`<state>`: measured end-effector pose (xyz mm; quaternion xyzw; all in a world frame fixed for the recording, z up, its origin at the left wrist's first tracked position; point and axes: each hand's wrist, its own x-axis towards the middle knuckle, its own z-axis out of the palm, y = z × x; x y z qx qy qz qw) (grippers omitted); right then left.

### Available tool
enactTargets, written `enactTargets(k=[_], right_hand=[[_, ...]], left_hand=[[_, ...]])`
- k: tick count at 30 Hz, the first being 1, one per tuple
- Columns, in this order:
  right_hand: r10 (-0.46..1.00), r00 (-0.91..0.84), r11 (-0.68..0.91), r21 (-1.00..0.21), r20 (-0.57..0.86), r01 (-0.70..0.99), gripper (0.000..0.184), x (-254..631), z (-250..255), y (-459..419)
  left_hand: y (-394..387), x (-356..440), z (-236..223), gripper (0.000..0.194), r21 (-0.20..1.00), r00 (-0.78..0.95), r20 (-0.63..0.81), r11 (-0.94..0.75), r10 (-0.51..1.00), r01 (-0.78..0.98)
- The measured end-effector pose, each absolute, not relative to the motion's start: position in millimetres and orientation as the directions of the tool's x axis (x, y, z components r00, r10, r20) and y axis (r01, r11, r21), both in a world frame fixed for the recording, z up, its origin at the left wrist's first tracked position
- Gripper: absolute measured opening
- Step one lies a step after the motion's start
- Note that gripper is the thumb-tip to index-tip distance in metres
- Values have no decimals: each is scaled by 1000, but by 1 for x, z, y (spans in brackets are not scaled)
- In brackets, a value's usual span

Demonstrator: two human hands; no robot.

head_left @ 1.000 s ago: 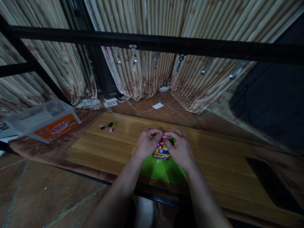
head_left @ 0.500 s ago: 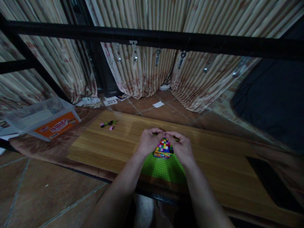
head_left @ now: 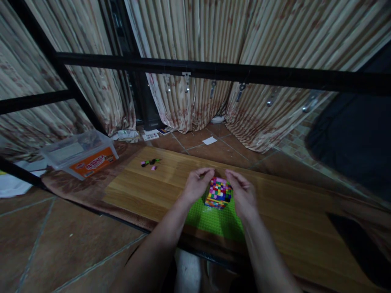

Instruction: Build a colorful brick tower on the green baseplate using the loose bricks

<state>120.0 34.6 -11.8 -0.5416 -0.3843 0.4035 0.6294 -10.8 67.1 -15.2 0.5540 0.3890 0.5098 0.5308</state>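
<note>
A many-coloured block built of small toy bricks [head_left: 218,193] stands on a green studded baseplate [head_left: 215,221]. My left hand [head_left: 197,185] is at the block's upper left, thumb and forefinger tips pressed together; whatever may be between them is too small to see. On the other side, my right hand [head_left: 244,193] is close to the block's upper right corner, its fingers stretched forward and loosely apart from the thumb. Both forearms reach in over the baseplate's sides.
Several loose black, green and pink bricks [head_left: 152,162] lie on the wooden board [head_left: 131,183] to the left. Beyond them is a clear plastic box with an orange label [head_left: 94,162]. A dark flat object [head_left: 354,240] lies at right. A black metal bar [head_left: 195,69] crosses before curtains.
My hands have moved apart from the top of the brick block, where their fingertips met, uncovering more of it. The whole view has shifted slightly.
</note>
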Motion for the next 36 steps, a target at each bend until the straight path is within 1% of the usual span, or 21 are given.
enactTargets(k=[2,4,8,11,13,16,20,22,25,27,31,32,33,34,35,36], right_hand=[[879,473,152,-977,65,-147,28,126,-9,35],[828,557,181,-969,56,-170,27,135,-8,34],[780,624,126,-961,-58,-247,26,155,-15,31],[783,615,86,-966,-87,-246,28,164,-26,29],[783,615,79,-968,-88,-239,29,166,-31,28],[795,602,69,-973,-81,-222,29,164,-33,27],[801,595,70,-978,-62,-196,30,160,-32,28],[798,602,77,-982,-42,-170,30,159,-32,28],[793,608,78,-988,-22,-137,30,157,-31,27],[796,605,84,-988,-12,-130,30,156,-29,27],[799,601,99,-983,-15,-155,31,155,-24,29],[799,601,98,-982,-18,-159,31,155,-23,29],[800,599,95,-982,-21,-162,30,155,-23,29],[804,594,94,-982,-22,-164,29,154,-22,29],[808,589,96,-982,-20,-165,29,154,-22,28],[812,584,98,-981,-17,-166,28,154,-22,28]], left_hand=[[71,-20,-14,26,985,62,142,-135,988,-104],[79,-37,-16,30,994,-98,104,-105,990,-11],[98,-96,-23,30,987,-352,66,-9,934,160],[102,-147,-29,28,940,-541,77,121,837,320],[101,-171,-33,31,887,-630,71,240,773,394],[99,-184,-40,36,798,-654,77,346,753,493],[100,-175,-48,26,681,-614,133,379,778,627],[101,-171,-50,24,639,-585,155,371,796,674],[102,-166,-49,24,611,-517,176,320,837,725],[103,-159,-45,21,615,-443,189,247,876,749],[92,-123,-28,20,669,-191,228,-11,955,743],[86,-111,-22,21,693,-103,261,-112,960,712],[79,-98,-16,22,752,7,332,-269,943,602],[73,-86,-11,22,786,93,393,-386,915,482],[66,-75,-6,22,797,165,424,-453,891,399],[61,-65,-2,22,798,244,425,-488,871,354]])
